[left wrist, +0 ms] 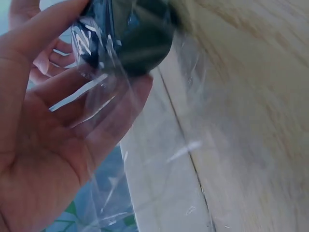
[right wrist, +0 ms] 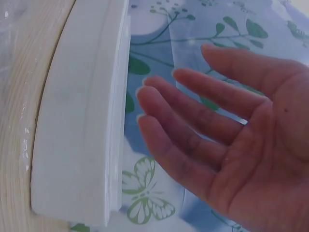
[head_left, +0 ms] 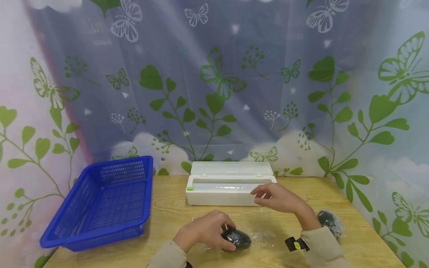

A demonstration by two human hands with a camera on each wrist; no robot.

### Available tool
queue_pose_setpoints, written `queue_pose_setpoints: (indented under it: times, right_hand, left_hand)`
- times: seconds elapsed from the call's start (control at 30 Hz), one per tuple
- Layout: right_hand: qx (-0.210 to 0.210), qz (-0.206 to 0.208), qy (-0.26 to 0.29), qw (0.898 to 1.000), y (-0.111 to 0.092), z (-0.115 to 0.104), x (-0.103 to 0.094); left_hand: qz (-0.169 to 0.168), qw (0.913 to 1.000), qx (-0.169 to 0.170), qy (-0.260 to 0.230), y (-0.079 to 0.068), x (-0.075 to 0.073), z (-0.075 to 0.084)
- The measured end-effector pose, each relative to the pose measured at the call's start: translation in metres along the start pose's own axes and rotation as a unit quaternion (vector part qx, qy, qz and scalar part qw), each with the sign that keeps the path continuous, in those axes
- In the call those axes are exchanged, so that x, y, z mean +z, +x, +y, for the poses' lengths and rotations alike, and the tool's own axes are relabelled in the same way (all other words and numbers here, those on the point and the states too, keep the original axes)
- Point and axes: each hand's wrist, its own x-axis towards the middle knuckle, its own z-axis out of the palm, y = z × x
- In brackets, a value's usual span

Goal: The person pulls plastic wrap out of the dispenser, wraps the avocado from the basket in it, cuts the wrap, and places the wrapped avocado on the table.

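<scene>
My left hand grips a dark green oval fruit, rather like an avocado, just over the table. Clear cling film clings to the fruit and trails below it in the left wrist view. Loose film also lies by the fruit's right side. My right hand hovers at the front right corner of a white cling film box, palm facing it, fingers loosely bent and holding nothing. The box's lid stands raised, and a film roll shows inside.
A blue plastic basket stands on the wooden table at the left. Another dark oval thing wrapped in film lies at the right, partly behind my right forearm. A printed butterfly curtain hangs behind the table.
</scene>
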Motion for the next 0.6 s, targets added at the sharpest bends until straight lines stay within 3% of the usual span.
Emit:
queue_pose_setpoints:
  times: [0.27,0.6]
  right_hand:
    - [-0.042,-0.080,0.012,0.996,0.005,-0.014,0.014]
    - [-0.041,-0.141,0.023,0.989,0.015,-0.022,0.043]
  left_hand:
    - [-0.037,0.9973,-0.038,-0.051,-0.002,-0.004,-0.001]
    - [-0.060,0.9904,-0.052,-0.113,-0.005,-0.005,-0.010]
